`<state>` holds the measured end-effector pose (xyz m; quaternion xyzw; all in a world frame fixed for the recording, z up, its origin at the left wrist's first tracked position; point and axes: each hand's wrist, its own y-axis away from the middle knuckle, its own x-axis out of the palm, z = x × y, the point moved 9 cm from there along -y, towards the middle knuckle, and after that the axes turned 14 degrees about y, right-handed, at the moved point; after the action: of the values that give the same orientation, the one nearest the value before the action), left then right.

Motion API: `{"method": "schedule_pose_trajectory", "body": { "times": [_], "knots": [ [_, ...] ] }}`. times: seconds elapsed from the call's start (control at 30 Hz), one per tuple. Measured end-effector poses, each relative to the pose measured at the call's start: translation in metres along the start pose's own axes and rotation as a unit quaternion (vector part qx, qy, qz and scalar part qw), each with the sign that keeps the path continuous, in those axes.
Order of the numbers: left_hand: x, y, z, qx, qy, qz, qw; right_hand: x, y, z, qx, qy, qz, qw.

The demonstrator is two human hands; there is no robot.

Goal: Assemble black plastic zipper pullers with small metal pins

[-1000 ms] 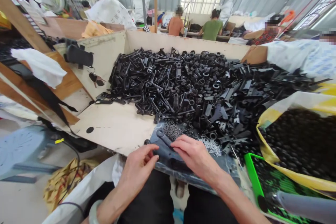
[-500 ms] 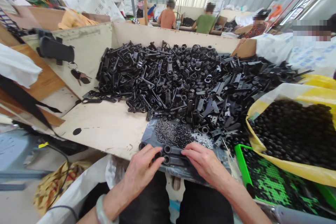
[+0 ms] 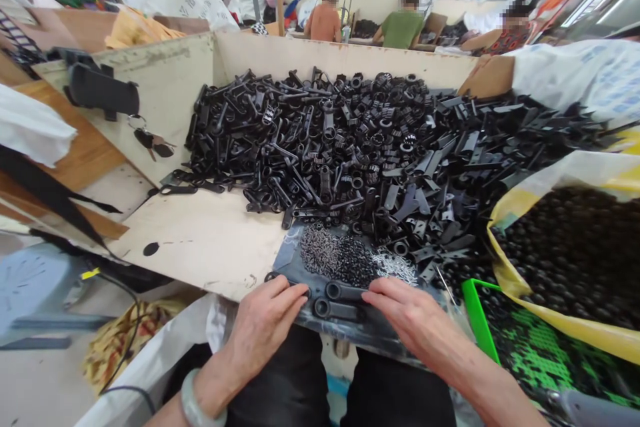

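On the dark work board (image 3: 285, 250) lie black plastic handle-like pieces, each with a round ring end. My right hand (image 3: 407, 310) pinches the narrow end of the upper black handle piece (image 3: 344, 292), whose ring points left. Just below it rests the lower black handle piece (image 3: 340, 311), untouched. My left hand (image 3: 265, 317) is closed, thumb and fingers together, over another black piece (image 3: 271, 276); most of that one is hidden beneath the fingers. Behind the hands sit small heaps of brownish-grey bits (image 3: 320, 250), black bits (image 3: 354, 259) and silver pins (image 3: 395, 267).
A large pile of black plastic parts (image 3: 300, 140) fills the wooden bin (image 3: 200, 233). To the right are a yellow-white sack (image 3: 510, 213) of black pieces and a green tray (image 3: 480, 320). Keys (image 3: 153, 143) hang on the left wall. Several people sit at the back.
My left hand has drawn left, off the two handle pieces. The upper piece has shifted right relative to the lower one, along with my right hand. The view has shifted slightly.
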<state>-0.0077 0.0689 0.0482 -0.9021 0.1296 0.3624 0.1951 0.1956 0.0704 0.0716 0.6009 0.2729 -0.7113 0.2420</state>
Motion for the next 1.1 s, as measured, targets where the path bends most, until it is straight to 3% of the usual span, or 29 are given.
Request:
{"method": "schedule_pose_trajectory", "body": {
  "times": [0.13, 0.23, 0.5, 0.67, 0.93, 1.1],
  "knots": [
    [-0.021, 0.009, 0.003, -0.013, 0.029, -0.056, 0.998, 0.008, -0.016, 0.012, -0.031, 0.013, 0.035, 0.999],
    [-0.027, 0.016, 0.003, -0.018, 0.022, -0.059, 0.998, 0.012, -0.026, 0.017, -0.023, -0.015, 0.027, 0.999],
    [0.001, 0.009, -0.021, 0.064, -0.102, 0.044, 0.992, 0.012, -0.020, 0.004, 0.026, -0.081, -0.049, 0.995],
    [0.009, -0.007, -0.020, 0.061, -0.100, 0.078, 0.990, 0.011, -0.007, -0.001, 0.039, -0.086, -0.054, 0.994],
    [-0.002, -0.015, 0.000, 0.050, -0.103, 0.033, 0.993, 0.011, -0.008, 0.002, 0.037, -0.079, -0.058, 0.995],
    [-0.002, -0.013, -0.007, 0.069, -0.098, 0.031, 0.992, 0.013, -0.006, 0.000, 0.047, -0.080, -0.043, 0.995]
  ]
}}
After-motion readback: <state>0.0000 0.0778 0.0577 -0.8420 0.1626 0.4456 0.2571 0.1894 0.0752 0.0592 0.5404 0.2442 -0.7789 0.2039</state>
